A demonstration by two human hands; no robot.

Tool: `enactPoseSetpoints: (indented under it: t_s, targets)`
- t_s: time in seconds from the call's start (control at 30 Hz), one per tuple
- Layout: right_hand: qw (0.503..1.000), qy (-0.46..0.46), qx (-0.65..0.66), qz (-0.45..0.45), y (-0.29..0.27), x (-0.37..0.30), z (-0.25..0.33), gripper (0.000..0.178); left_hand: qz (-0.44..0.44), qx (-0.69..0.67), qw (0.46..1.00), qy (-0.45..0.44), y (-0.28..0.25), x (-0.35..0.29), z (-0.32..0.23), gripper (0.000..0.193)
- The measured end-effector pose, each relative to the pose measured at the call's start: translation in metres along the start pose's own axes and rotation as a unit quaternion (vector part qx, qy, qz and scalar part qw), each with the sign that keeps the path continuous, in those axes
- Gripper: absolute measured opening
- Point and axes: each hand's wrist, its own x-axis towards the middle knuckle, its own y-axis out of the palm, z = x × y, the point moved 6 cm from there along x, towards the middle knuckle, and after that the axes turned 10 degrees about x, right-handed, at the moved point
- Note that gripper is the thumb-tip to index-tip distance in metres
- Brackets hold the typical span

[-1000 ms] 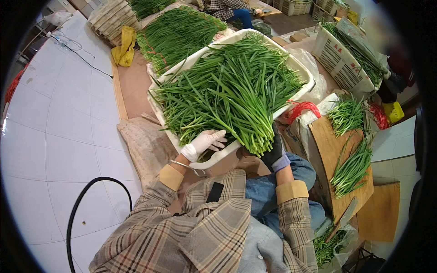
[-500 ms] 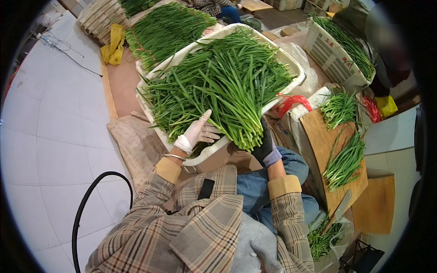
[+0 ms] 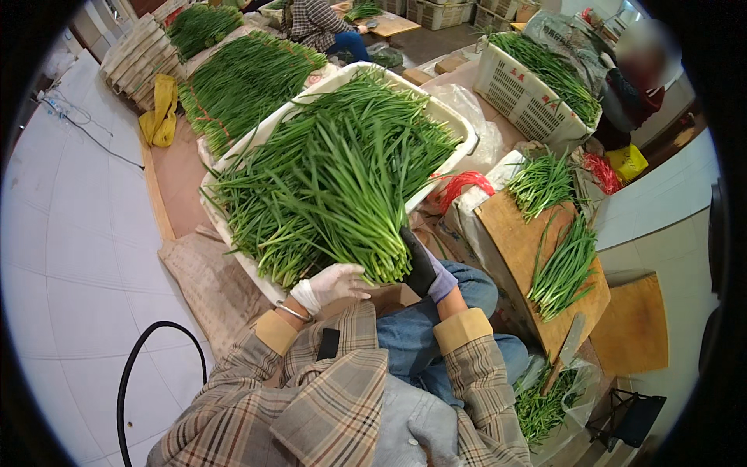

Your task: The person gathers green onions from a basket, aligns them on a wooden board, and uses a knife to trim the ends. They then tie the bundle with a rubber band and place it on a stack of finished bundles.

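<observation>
A large bunch of garlic chives [image 3: 373,226], pale cut ends toward me, lies over the loose chives heaped in a white plastic crate [image 3: 467,144]. My right hand [image 3: 421,268], in a black glove with a lilac cuff, grips the bunch from its right side near the stem ends; its fingertips are hidden behind the stems. In a thin white glove, my left hand [image 3: 333,285] is at the crate's near rim, just left of the stem ends. Its fingers are apart and slightly bent, with nothing seen in them.
To the right, a wooden board [image 3: 498,226] bears two small chive bunches, and a knife [image 3: 574,338] lies at its near end. Below is a plastic bag of green scraps [image 3: 541,409]. Red twine [image 3: 465,187] hangs by the crate. Stacked chives [image 3: 249,78] lie behind. Two people sit farther off.
My left hand has come down from over the chives toward me, beside the stem ends. My right hand keeps its grip on the bunch. The whole view has shifted.
</observation>
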Motion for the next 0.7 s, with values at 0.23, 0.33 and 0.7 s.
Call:
enactPoseSetpoints:
  t_s: [0.23, 0.33, 0.7]
  targets:
    - [0.987, 0.037, 0.008, -0.155, -0.012, 0.010, 0.045, 0.036, 0.033, -0.227, 0.966, 0.121, 0.030, 0.003, -0.004, 0.037]
    - [0.931, 0.247, 0.153, -0.220, -0.014, 0.015, 0.064, 0.047, 0.007, -0.257, 0.958, 0.130, 0.052, 0.000, -0.016, 0.042]
    - [0.860, 0.220, -0.460, -0.015, 0.073, 0.009, 0.128, 0.093, -0.024, -0.074, 0.995, 0.069, 0.047, 0.033, 0.018, 0.026]
